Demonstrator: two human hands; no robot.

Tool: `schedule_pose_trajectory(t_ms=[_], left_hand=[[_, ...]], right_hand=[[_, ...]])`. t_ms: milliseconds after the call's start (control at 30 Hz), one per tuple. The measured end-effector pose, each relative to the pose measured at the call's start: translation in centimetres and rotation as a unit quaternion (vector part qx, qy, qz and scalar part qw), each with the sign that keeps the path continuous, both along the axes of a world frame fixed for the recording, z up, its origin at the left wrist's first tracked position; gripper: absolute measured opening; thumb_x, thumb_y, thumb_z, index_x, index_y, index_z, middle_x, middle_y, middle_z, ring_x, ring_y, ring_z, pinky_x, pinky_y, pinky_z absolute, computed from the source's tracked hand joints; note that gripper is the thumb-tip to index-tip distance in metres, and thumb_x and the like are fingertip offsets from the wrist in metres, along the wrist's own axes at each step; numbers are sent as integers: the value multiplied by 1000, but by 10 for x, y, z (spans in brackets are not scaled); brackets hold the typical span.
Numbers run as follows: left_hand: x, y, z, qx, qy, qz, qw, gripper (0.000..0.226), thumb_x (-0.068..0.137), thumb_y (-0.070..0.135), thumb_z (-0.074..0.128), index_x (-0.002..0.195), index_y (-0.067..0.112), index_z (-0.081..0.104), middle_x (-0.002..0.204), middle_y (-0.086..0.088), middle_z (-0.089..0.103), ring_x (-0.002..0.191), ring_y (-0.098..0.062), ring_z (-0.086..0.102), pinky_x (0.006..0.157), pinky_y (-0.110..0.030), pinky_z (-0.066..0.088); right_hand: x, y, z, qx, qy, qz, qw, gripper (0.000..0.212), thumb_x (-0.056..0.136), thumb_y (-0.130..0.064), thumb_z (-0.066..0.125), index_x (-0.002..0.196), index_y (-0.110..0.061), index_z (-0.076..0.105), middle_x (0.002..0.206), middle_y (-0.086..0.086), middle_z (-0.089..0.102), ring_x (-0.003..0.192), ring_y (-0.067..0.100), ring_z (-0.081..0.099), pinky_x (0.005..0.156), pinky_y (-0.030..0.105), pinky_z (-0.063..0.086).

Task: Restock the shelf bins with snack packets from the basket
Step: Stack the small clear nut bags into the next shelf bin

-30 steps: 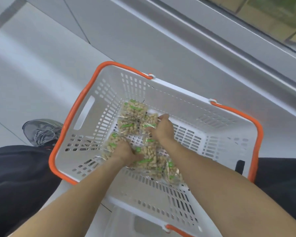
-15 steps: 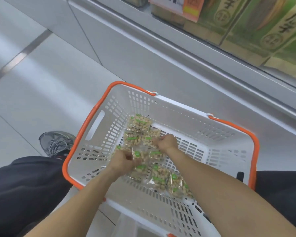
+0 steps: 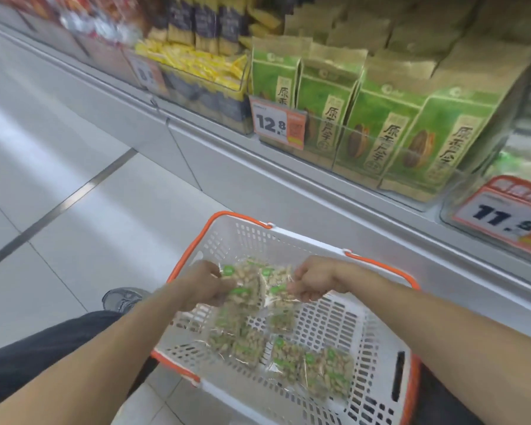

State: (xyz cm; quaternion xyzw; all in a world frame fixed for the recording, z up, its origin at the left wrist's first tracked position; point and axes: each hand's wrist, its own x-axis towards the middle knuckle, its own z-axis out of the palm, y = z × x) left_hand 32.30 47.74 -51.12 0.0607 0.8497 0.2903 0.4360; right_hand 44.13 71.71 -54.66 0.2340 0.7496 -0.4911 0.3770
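Head view: both hands' fingers grip snack packets above basket.

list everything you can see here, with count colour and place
basket: one, white with orange rim, on the floor below the shelf
held packets: a few, clear with green labels, lifted above the basket between both hands
loose packets: several, clear with green labels, on the basket bottom
green bags: at least four, green and tan, upright on the shelf
yellow packets: a pile, in a bin left of the green bags
price tags: two readable, white and orange, on the shelf edge
shoe: one, grey, on the floor left of the basket
left hand: grips the held packets
right hand: grips the held packets
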Motion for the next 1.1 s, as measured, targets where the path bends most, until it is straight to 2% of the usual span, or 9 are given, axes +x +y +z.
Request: schedule_pose_trajectory(t_ms=[100,300,467,567,667,733,867,967,1100], left_hand=[[-10,22,67,53,57,-52,996,36,83,20,78,68,8,48,52,-6,52,54,-22,56,58,-30,52],[16,36,140,191,72,-105,973,23,91,10,69,85,5,47,66,-10,28,57,-15,42,56,-24,47],[49,47,167,270,71,-49,959,27,85,35,67,99,15,58,76,0,53,70,-15,51,66,-33,45],[61,52,185,278,68,-7,958,29,89,42,66,106,20,60,91,-2,57,85,-18,56,87,-47,52],[68,57,201,264,67,-43,961,66,69,66,71,118,23,58,111,2,66,101,-12,68,91,-37,55],[73,63,206,244,112,-73,961,78,59,64,80,121,24,54,113,5,68,100,-8,69,85,-30,56],[76,79,210,258,156,-115,946,63,68,33,90,118,19,54,105,3,73,94,-10,72,76,-28,58],[61,86,207,285,168,-121,936,59,66,19,92,114,17,56,99,0,73,87,-15,73,68,-28,58],[43,99,193,283,205,-166,922,79,56,24,98,119,29,51,105,1,68,92,-7,70,77,-24,55]], right_hand=[[15,23,76,-25,43,6,999,20,94,-25,69,84,-10,60,80,7,71,68,10,67,59,19,50],[56,38,159,-97,203,-115,968,20,93,-17,69,100,-5,55,99,22,73,86,17,73,71,25,53],[67,23,178,-90,248,-155,952,22,90,-16,73,96,-5,55,75,6,74,78,15,74,61,23,49],[67,19,190,-96,261,-144,950,26,89,-16,74,100,0,58,75,3,74,76,14,74,57,21,48],[67,20,201,-78,295,-141,942,40,86,-16,77,111,9,58,75,5,73,72,14,72,57,21,48],[66,19,208,-76,312,-148,936,40,85,-12,77,112,11,58,72,5,72,64,11,69,56,21,49],[64,17,228,-50,337,-143,929,26,82,-13,81,97,-2,62,73,4,71,60,12,69,59,28,56],[62,24,245,110,338,-87,931,43,72,-35,88,98,-15,61,88,-3,71,74,12,69,75,42,58],[65,32,262,210,330,-89,916,102,52,-62,88,136,-35,37,123,-16,52,103,2,59,92,32,51]])
